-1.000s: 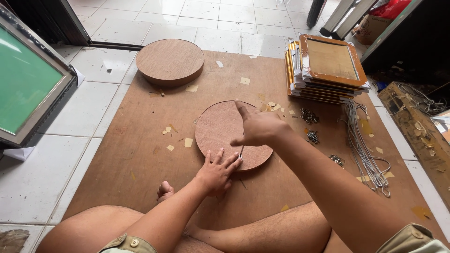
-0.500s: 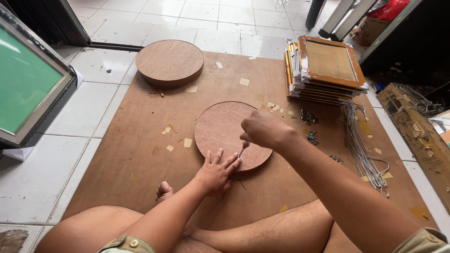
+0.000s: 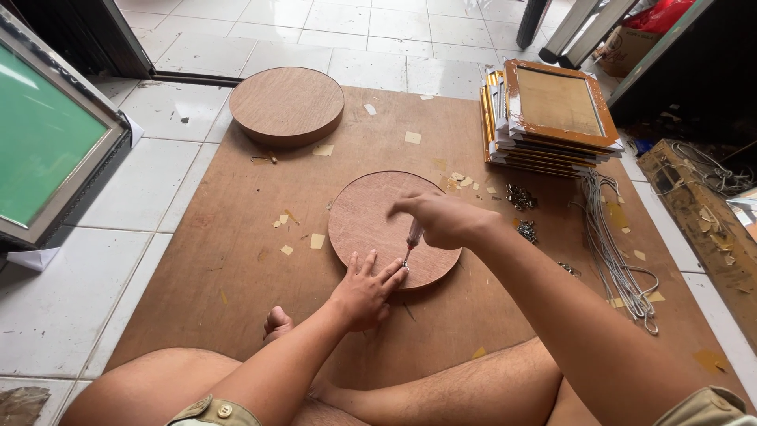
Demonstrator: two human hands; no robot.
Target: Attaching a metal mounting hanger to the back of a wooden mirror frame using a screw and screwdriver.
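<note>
A round brown wooden disc lies flat on a brown board in front of my crossed legs. My left hand rests at the disc's near edge, fingers spread and touching it. My right hand hovers over the disc, shut on a small screwdriver that points down. Its tip meets the disc close to my left fingertips. What lies under the tip is too small to tell.
A second round wooden disc sits at the board's far left. A stack of framed panels stands at the far right, with small metal fittings and grey cords beside it. A green framed screen leans at left.
My right hand has lowered and drawn toward me, bringing the screwdriver tip down near my left fingers. My left hand has stayed in place.
</note>
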